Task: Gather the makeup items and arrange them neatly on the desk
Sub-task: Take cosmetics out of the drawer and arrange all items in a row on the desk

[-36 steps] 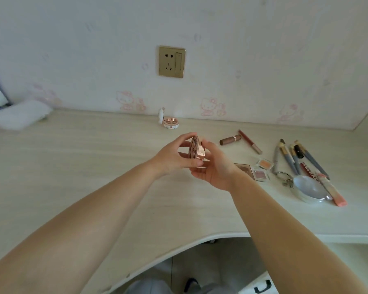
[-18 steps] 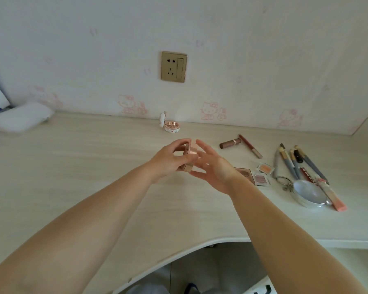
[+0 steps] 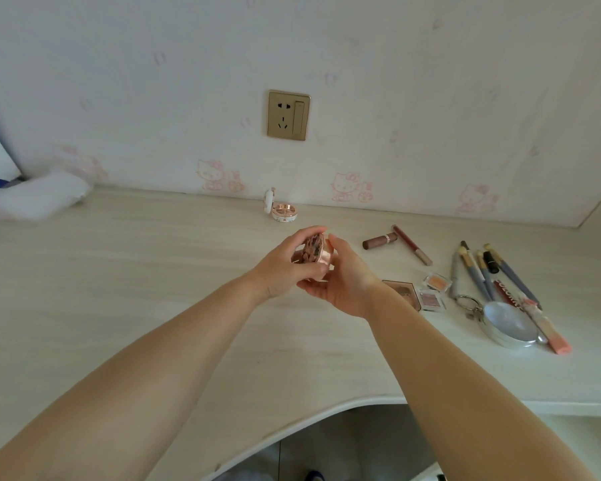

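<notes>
Now | I read no clear writing; left hand [image 3: 285, 269] and right hand [image 3: 344, 282] fingers clamp rose-gold compact [image 3: 314, 253] | open compact [image 3: 281, 211], lipstick [image 3: 379, 241], brushes [image 3: 476, 269] on desk [image 3: 118, 272]

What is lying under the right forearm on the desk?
A brownish palette pokes out beside the right forearm, next to two small blush pans. Its near part is covered.

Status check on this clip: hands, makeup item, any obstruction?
Left hand grips round compact, held above desk. Right hand cups it from the other side. Open compact by wall, not gathered. Nothing in the way.
</notes>
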Action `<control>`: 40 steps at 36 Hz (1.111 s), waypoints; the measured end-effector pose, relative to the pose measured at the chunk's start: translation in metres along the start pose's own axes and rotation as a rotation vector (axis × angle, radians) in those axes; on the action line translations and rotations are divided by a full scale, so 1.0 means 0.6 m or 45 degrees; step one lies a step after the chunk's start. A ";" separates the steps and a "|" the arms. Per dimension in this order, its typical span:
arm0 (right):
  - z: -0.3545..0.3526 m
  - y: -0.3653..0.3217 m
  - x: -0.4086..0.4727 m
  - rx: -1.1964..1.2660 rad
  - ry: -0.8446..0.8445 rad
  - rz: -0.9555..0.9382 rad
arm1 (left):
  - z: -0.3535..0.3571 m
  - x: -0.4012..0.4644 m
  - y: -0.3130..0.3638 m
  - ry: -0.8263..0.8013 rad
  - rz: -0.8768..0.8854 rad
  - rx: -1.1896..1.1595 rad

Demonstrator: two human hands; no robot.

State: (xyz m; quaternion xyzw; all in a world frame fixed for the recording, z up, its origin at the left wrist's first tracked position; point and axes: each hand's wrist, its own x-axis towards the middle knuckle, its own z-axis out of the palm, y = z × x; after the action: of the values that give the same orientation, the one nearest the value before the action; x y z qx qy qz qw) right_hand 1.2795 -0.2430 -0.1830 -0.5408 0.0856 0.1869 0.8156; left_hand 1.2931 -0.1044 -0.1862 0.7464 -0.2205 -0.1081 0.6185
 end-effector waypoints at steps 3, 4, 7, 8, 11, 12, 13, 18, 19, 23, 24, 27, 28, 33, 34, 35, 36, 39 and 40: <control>0.003 0.006 0.002 -0.019 0.005 -0.047 | 0.012 0.001 0.000 0.035 -0.013 -0.014; 0.005 0.009 0.002 -0.044 -0.001 -0.070 | 0.016 0.002 -0.003 0.071 -0.014 0.047; 0.015 0.014 0.002 -0.128 -0.021 -0.139 | 0.026 0.000 -0.013 0.215 0.033 0.253; 0.019 0.015 0.003 -0.146 -0.023 -0.159 | 0.029 -0.001 -0.014 0.255 0.056 0.298; 0.026 0.019 0.008 -0.147 0.024 -0.181 | 0.033 -0.003 -0.022 0.319 0.120 0.403; 0.027 0.020 0.010 -0.156 0.042 -0.188 | 0.034 -0.004 -0.025 0.323 0.131 0.428; 0.027 0.022 0.011 -0.181 0.059 -0.198 | 0.035 -0.005 -0.027 0.329 0.136 0.451; 0.037 0.031 0.015 -0.197 0.149 -0.226 | 0.046 -0.004 -0.033 0.404 0.154 0.489; 0.038 0.032 0.016 -0.191 0.163 -0.225 | 0.048 -0.002 -0.034 0.419 0.153 0.489; 0.033 0.028 0.014 -0.060 0.176 -0.238 | 0.051 0.005 -0.032 0.522 0.139 0.373; 0.029 0.027 0.012 -0.017 0.171 -0.242 | 0.051 0.005 -0.030 0.534 0.144 0.357; 0.025 0.024 0.009 0.037 0.169 -0.251 | 0.051 0.010 -0.029 0.509 0.160 0.372; 0.024 0.023 0.008 0.056 0.161 -0.240 | 0.050 0.011 -0.028 0.504 0.155 0.362; 0.012 0.018 0.008 0.033 0.154 -0.170 | 0.040 0.021 -0.033 0.520 0.142 0.283; 0.008 0.016 0.008 0.009 0.165 -0.162 | 0.038 0.023 -0.035 0.527 0.137 0.271; 0.006 0.014 0.007 -0.017 0.185 -0.161 | 0.035 0.026 -0.038 0.532 0.127 0.259; 0.002 0.013 0.007 -0.050 0.214 -0.161 | 0.033 0.027 -0.039 0.537 0.109 0.244; -0.006 0.013 0.010 -0.189 0.342 -0.145 | 0.026 0.028 -0.046 0.555 0.076 0.200; -0.007 0.013 0.012 -0.224 0.393 -0.149 | 0.024 0.027 -0.047 0.554 0.073 0.209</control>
State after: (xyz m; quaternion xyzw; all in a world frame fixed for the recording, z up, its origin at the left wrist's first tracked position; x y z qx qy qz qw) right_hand 1.2831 -0.2427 -0.1940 -0.6364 0.1615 0.0609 0.7518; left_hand 1.3068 -0.1208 -0.2149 0.7933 -0.1112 0.0914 0.5916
